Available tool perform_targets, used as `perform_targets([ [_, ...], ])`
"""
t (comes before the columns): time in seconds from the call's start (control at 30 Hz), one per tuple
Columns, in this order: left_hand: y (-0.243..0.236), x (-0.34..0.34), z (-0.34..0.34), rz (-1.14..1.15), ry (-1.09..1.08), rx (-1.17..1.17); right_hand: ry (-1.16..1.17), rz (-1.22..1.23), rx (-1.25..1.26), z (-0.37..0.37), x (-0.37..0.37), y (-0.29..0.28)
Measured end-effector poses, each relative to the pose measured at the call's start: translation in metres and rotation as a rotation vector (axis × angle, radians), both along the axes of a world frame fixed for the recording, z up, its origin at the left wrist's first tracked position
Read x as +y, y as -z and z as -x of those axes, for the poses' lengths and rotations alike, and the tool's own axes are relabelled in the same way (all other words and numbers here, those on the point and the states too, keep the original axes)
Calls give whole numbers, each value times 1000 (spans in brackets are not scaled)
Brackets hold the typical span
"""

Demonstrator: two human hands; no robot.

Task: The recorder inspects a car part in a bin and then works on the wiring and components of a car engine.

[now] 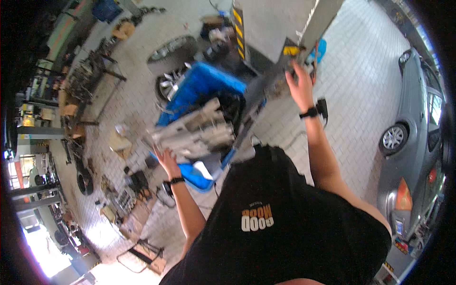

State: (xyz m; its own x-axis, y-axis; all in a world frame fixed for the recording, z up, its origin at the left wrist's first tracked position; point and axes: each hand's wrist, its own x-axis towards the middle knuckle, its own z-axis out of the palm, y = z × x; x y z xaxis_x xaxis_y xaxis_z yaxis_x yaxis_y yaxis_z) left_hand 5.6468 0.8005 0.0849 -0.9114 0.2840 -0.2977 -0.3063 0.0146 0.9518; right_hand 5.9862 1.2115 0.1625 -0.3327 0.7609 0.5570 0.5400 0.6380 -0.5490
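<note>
My left hand (166,159) has its fingers apart at the near left corner of a blue bin (204,76), by a pile of pale grey panel-like parts (190,128) inside it; whether it touches them I cannot tell. My right hand (300,84) is raised at the right, fingers apart and slightly bent, beside a dark lift arm (273,76) that runs along the bin's right side near a post (316,21). I cannot tell if it touches the arm. Dark material also fills part of the bin.
Wheels with tyres (173,52) stand behind the bin near a yellow-and-black striped edge (238,33). Benches with parts (83,78) line the left. A loose tyre (84,180) and several tools lie on the paved floor (109,109). A grey car (411,133) stands at the right.
</note>
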Motion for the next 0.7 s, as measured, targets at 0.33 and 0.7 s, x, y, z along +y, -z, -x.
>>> perform_targets([
  [0.33,1,25,5,22,-124,89,35,23,22,-8,4,-23],
  [0.7,13,62,13,-4,-195,114,88,-109,15,-11,14,-45],
])
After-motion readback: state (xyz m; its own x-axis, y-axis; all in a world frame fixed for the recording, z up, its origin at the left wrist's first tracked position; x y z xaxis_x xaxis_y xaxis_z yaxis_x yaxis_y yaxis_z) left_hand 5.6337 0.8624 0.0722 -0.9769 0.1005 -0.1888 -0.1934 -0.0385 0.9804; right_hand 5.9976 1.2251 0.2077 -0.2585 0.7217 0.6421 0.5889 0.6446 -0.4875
